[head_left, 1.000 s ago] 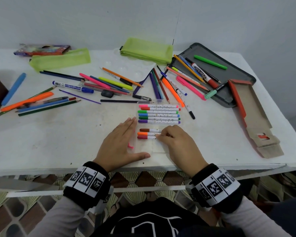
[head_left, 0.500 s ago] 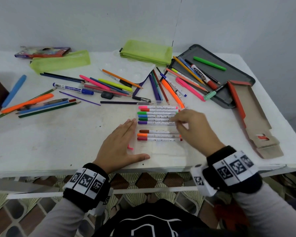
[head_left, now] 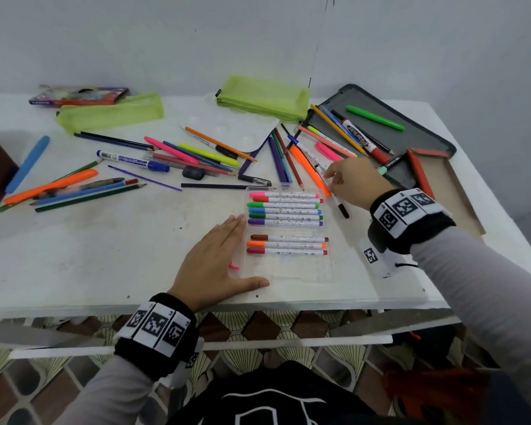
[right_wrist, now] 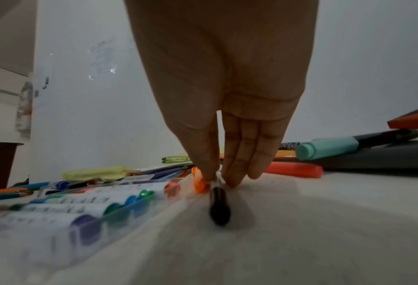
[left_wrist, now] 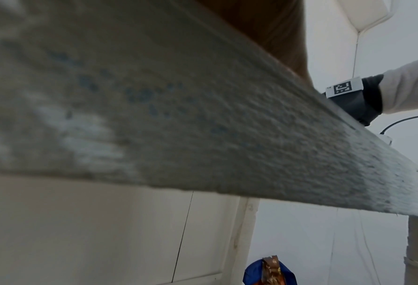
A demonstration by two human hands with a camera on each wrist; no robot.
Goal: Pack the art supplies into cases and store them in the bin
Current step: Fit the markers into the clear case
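A clear plastic case (head_left: pixel 288 271) lies open near the table's front edge, with several coloured markers (head_left: pixel 285 210) in rows inside it. My left hand (head_left: pixel 218 256) lies flat on the table against the case's left side, thumb along its front edge. My right hand (head_left: pixel 330 182) reaches past the case's far right corner and pinches the barrel of a white marker with a black cap (head_left: pixel 342 208). In the right wrist view, thumb and fingers (right_wrist: pixel 217 179) close on either side of that marker (right_wrist: pixel 219 208), which still lies on the table beside an orange pen (right_wrist: pixel 200 183).
Loose pens and pencils (head_left: pixel 166 154) are scattered across the back of the table. Two green mesh pouches (head_left: pixel 262 98) (head_left: pixel 111 115), a pencil box (head_left: pixel 80 96), a dark grey tray (head_left: pixel 411 133) and an open cardboard sleeve (head_left: pixel 448 191) sit behind and right. The left wrist view shows only the table edge (left_wrist: pixel 203 125).
My right hand left the lower markers in the case and moved up and right to the loose black-capped marker, closing on it. The left hand stayed put.
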